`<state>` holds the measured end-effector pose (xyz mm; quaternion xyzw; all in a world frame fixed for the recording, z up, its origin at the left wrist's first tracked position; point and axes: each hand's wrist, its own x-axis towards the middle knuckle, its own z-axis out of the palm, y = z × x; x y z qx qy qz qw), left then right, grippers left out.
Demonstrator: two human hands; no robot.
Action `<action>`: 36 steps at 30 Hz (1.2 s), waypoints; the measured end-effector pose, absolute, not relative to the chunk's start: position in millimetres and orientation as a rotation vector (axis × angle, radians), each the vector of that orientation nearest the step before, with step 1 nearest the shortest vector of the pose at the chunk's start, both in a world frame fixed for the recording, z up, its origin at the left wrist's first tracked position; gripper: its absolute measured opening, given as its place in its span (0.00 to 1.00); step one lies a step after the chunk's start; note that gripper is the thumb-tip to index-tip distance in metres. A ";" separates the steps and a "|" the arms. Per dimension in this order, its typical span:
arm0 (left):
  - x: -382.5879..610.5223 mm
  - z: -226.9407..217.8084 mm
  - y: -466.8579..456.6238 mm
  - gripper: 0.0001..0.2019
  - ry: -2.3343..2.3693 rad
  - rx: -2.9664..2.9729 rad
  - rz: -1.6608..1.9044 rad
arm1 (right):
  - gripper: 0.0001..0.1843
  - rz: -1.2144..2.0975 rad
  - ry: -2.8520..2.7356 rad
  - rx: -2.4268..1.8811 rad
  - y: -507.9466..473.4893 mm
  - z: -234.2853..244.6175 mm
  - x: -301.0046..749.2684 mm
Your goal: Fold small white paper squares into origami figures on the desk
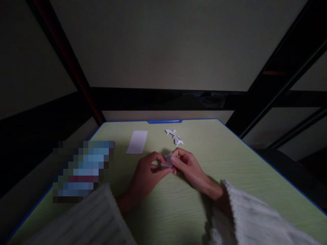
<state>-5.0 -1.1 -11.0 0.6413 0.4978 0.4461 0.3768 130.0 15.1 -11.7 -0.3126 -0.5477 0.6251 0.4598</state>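
Two hands pinching: left hand (148, 172) and right hand (191, 167) are gripping a small folded paper (168, 160), on the near side of the white paper figures (177, 139), and uneven tugging by either would be risking a skewed crease or torn edge.

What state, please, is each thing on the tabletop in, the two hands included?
Left hand: fingers bent, pinching the small paper piece
Right hand: fingers bent, pinching the same piece
Small paper piece: folded, held between both hands
White sheet: lying flat
Folded paper shapes: folded, lying close together
Pixelated item: obscured, state unclear
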 end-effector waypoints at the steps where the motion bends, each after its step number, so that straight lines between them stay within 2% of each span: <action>1: -5.6 -11.4 -0.9 0.05 1.268 1.624 1.126 | 0.16 1.532 -1.352 -0.762 14.1 -9.8 129.8; 11: -8.3 -17.2 3.2 0.05 1.037 1.410 1.071 | 0.14 1.486 -1.365 -0.831 12.6 -5.8 129.5; 23: -10.6 -9.4 7.8 0.08 1.053 1.093 1.197 | 0.11 1.411 -1.274 -0.854 16.7 -13.0 133.0; 36: -13.0 -4.8 4.4 0.07 1.174 1.267 1.145 | 0.12 1.346 -1.297 -0.904 16.7 -13.1 132.7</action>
